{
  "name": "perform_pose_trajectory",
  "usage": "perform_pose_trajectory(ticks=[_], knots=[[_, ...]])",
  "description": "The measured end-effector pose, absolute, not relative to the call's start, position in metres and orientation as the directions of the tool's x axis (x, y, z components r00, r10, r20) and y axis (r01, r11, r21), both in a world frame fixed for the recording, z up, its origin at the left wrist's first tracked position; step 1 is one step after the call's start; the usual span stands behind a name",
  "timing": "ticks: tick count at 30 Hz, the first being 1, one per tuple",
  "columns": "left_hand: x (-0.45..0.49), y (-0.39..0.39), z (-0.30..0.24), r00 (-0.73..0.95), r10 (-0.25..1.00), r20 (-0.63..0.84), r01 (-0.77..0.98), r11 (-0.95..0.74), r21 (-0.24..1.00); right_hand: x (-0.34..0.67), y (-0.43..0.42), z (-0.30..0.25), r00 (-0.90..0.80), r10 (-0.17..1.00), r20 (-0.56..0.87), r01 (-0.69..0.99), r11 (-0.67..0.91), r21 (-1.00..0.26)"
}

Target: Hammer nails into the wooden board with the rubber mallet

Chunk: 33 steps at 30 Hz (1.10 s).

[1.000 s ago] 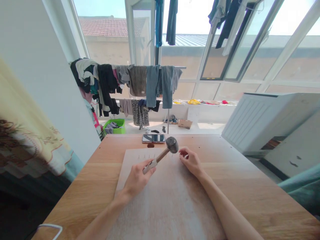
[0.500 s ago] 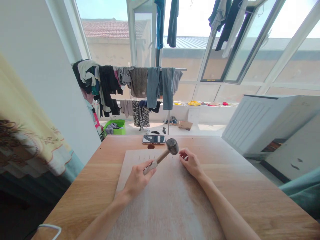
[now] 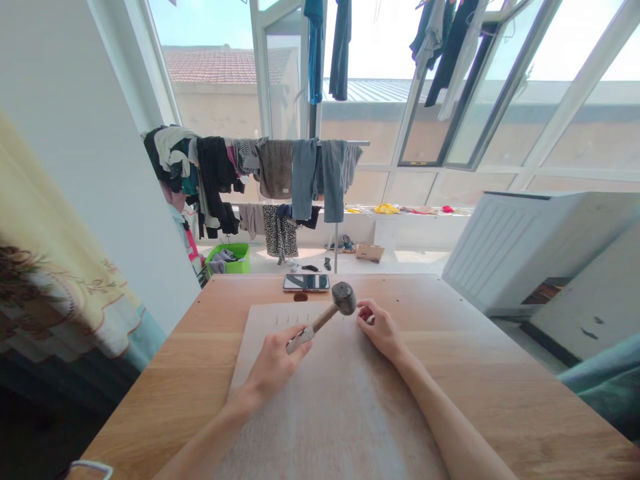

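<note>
My left hand (image 3: 280, 353) is wrapped around the light-coloured grip of a hammer (image 3: 344, 298) with a wooden handle and a dark, rounded head. The hammer tilts up and to the right, its head over the far part of a pale board (image 3: 320, 407). Along the board's far side, several thin nails (image 3: 289, 319) stand upright in a row, some partly hidden behind the hammer. Just right of the hammer head, my right hand (image 3: 379, 327) rests by the board's far right corner, thumb and fingers curled together. What those fingers hold, if anything, is hidden.
The board lies on a wooden table (image 3: 185, 380). A phone (image 3: 306, 283) lies near the table's far edge, behind a dark round hole (image 3: 301, 297). A white cable (image 3: 93, 467) shows at the lower left. Beyond stand a laundry rack (image 3: 280, 173) and a green basket (image 3: 237, 260).
The whole view has shifted slightly, so the scene sits a little lower. The hammer head has dipped very slightly; both hands keep nearly the same places.
</note>
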State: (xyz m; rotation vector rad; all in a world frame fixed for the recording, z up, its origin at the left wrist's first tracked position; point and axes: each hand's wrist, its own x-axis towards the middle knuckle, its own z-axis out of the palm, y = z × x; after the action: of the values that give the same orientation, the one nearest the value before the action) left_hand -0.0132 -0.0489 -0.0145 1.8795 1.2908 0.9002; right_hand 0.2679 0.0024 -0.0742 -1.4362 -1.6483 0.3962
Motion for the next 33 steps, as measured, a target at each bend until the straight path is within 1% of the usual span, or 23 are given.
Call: perform_pose_trajectory(ticks=[4,9,13,19,23,27,30,33], knots=[[-0.008,-0.047,-0.013,0.274,0.948,0.160,0.504,-0.283,0.816,0.267,0.003,-0.073,0.074,0.913,0.400,0.627,0.269,-0.731],[0.003,-0.041,-0.008,0.311,0.931,0.191,0.511,-0.333,0.793,0.267,0.000,-0.069,0.099,0.913,0.395,0.635,0.247,-0.732],[0.011,-0.036,-0.003,0.359,0.922,0.147,0.564,-0.339,0.753,0.267,-0.002,-0.067,0.116,0.910,0.399,0.645,0.237,-0.727],[0.019,-0.035,-0.005,0.335,0.924,0.185,0.530,-0.347,0.774,0.266,-0.002,-0.066,0.119,0.907,0.404,0.632,0.245,-0.735],[0.017,-0.037,-0.006,0.339,0.928,0.154,0.575,-0.334,0.747,0.266,-0.003,-0.064,0.105,0.912,0.397,0.611,0.256,-0.749],[0.008,-0.054,0.000,0.332,0.922,0.199,0.586,-0.366,0.723,0.266,-0.003,-0.064,0.112,0.916,0.385,0.575,0.256,-0.777],[-0.001,-0.078,0.004,0.333,0.915,0.227,0.660,-0.398,0.637,0.269,-0.002,-0.066,0.127,0.923,0.364,0.524,0.249,-0.815],[-0.005,-0.105,0.001,0.369,0.903,0.220,0.772,-0.430,0.468,0.282,-0.001,-0.069,0.190,0.921,0.339,0.457,0.222,-0.861]])
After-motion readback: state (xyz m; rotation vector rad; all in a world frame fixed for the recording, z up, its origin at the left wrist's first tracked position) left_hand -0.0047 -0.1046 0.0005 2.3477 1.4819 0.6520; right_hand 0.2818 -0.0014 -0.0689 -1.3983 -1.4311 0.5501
